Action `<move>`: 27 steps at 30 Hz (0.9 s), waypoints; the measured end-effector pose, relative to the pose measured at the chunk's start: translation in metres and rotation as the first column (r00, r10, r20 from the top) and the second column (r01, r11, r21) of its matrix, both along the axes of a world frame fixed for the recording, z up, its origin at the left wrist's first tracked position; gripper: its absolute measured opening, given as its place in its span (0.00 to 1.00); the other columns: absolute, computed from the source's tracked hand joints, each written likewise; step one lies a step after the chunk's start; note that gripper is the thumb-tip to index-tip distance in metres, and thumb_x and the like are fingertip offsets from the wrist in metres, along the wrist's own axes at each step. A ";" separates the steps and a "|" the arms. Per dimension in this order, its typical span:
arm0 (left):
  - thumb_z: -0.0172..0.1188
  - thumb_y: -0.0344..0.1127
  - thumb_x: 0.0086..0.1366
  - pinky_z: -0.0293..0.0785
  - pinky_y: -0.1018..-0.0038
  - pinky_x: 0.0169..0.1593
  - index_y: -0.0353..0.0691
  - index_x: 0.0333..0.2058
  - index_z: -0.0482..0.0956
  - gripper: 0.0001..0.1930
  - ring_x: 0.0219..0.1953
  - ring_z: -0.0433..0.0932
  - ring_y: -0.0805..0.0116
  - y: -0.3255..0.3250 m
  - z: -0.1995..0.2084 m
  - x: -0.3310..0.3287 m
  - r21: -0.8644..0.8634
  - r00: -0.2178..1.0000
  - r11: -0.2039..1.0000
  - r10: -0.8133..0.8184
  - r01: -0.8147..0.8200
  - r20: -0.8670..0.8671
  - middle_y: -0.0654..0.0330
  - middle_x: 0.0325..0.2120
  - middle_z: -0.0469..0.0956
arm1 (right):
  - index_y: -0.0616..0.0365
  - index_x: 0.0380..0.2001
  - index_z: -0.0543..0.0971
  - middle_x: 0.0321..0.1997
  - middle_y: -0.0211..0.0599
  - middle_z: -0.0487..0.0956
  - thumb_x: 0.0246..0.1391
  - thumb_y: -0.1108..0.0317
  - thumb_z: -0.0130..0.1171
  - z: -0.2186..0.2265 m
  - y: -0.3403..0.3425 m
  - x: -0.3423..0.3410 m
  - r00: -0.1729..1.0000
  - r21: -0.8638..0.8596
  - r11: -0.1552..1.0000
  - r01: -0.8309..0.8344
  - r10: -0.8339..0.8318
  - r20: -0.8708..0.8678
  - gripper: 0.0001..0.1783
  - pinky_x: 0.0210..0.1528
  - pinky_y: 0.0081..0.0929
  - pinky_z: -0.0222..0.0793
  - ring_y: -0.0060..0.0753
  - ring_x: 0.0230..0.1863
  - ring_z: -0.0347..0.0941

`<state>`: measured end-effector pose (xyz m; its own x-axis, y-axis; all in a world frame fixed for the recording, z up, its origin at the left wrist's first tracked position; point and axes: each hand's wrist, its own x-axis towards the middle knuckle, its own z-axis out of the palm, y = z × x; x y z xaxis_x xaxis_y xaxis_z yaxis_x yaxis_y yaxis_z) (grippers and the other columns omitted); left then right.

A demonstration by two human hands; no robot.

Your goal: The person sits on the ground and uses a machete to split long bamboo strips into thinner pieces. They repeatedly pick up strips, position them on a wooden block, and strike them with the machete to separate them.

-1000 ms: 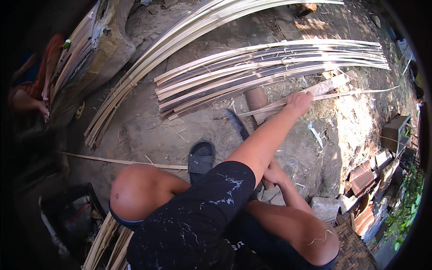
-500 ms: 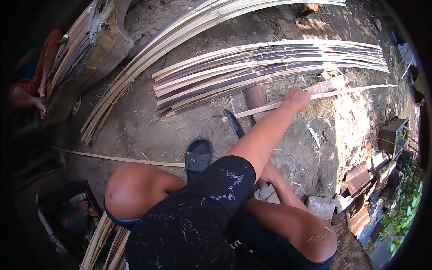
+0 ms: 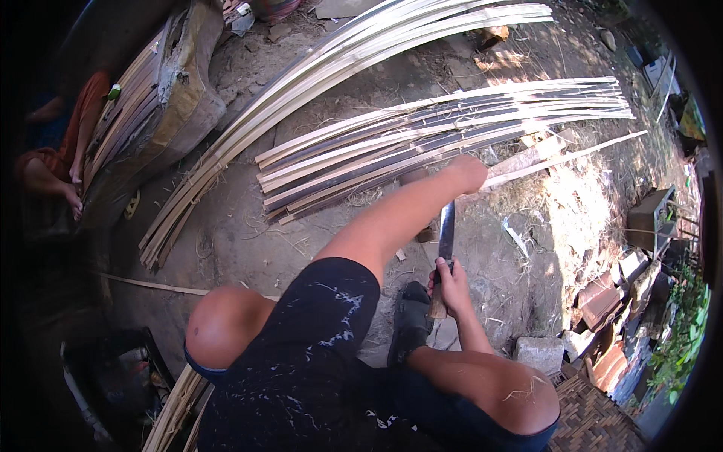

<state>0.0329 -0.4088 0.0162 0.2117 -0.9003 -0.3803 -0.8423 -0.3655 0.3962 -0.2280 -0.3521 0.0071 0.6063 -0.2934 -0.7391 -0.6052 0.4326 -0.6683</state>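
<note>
My left hand (image 3: 470, 174) is closed around a long pale strip of split bamboo or wood (image 3: 576, 157), which runs out to the right of the fist. My forearm hides whatever part lies to the left. Lower down, my right hand (image 3: 452, 289) grips the wooden handle of a long-bladed knife (image 3: 446, 235). Its dark blade points up, with its tip just below my left hand, seemingly apart from it. Beneath my left forearm, a short log (image 3: 425, 234) is mostly hidden. A thicker, flat piece of wood (image 3: 531, 156) lies just behind the strip.
Beyond my hands lie a bundle of pale and dark strips (image 3: 444, 124) and a longer curved bundle (image 3: 316, 87). Another person's bare leg (image 3: 84, 132) shows far left. Broken bricks and blocks (image 3: 602, 297) are piled right, near a grey stone (image 3: 539, 352) by my knee.
My left hand has drawn left and slightly nearer with the strip. My right hand has come out from behind my left arm, and the knife has swung from pointing up-left to nearly straight up.
</note>
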 end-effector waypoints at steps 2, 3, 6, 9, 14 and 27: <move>0.60 0.31 0.57 0.80 0.60 0.45 0.37 0.36 0.86 0.10 0.43 0.82 0.51 0.060 -0.003 0.048 -0.190 0.950 0.973 -0.065 0.128 0.306 0.47 0.41 0.81 | 0.61 0.57 0.66 0.36 0.45 0.77 0.64 0.61 0.56 -0.023 -0.021 -0.009 0.994 -0.182 0.983 0.031 -0.012 0.106 0.23 0.30 0.30 0.76 0.33 0.29 0.77; 0.59 0.32 0.58 0.80 0.60 0.44 0.37 0.37 0.86 0.11 0.44 0.82 0.51 0.093 0.011 0.059 -0.117 0.919 0.978 -0.115 0.170 0.377 0.47 0.41 0.81 | 0.62 0.56 0.66 0.36 0.50 0.77 0.63 0.63 0.56 -0.024 -0.038 -0.019 0.977 -0.620 0.773 -0.134 0.208 0.047 0.22 0.31 0.34 0.76 0.41 0.30 0.77; 0.43 0.55 0.74 0.75 0.53 0.52 0.29 0.44 0.80 0.29 0.48 0.80 0.43 0.193 0.051 0.066 0.406 0.979 0.899 -0.200 0.165 0.046 0.39 0.42 0.81 | 0.63 0.55 0.67 0.37 0.63 0.75 0.60 0.65 0.57 0.000 -0.079 -0.023 0.875 -0.986 0.125 -0.107 0.483 -0.033 0.22 0.35 0.49 0.76 0.65 0.35 0.76; 0.39 0.57 0.75 0.77 0.57 0.46 0.28 0.45 0.79 0.33 0.40 0.81 0.42 0.253 0.034 0.027 0.414 0.912 0.907 0.232 -0.077 -0.337 0.39 0.37 0.82 | 0.63 0.54 0.67 0.37 0.63 0.76 0.61 0.62 0.56 0.002 -0.097 -0.014 0.916 -0.945 0.122 -0.305 0.310 -0.255 0.23 0.36 0.53 0.75 0.66 0.35 0.76; 0.52 0.46 0.72 0.73 0.56 0.33 0.33 0.38 0.78 0.18 0.27 0.78 0.40 0.296 -0.023 -0.062 -0.004 0.704 0.795 0.535 -0.606 -0.467 0.44 0.25 0.80 | 0.59 0.52 0.69 0.34 0.62 0.78 0.66 0.53 0.51 0.031 -0.019 0.008 0.669 -0.898 0.041 -0.438 0.682 -0.296 0.22 0.33 0.54 0.75 0.66 0.31 0.77; 0.44 0.46 0.74 0.73 0.47 0.36 0.35 0.34 0.74 0.19 0.34 0.80 0.36 0.304 0.015 -0.069 -0.079 0.890 0.890 0.454 -0.450 0.046 0.37 0.26 0.79 | 0.54 0.49 0.73 0.31 0.58 0.78 0.65 0.52 0.52 -0.012 -0.058 -0.007 0.838 -0.968 0.088 -0.235 0.523 -0.156 0.19 0.32 0.56 0.74 0.63 0.31 0.78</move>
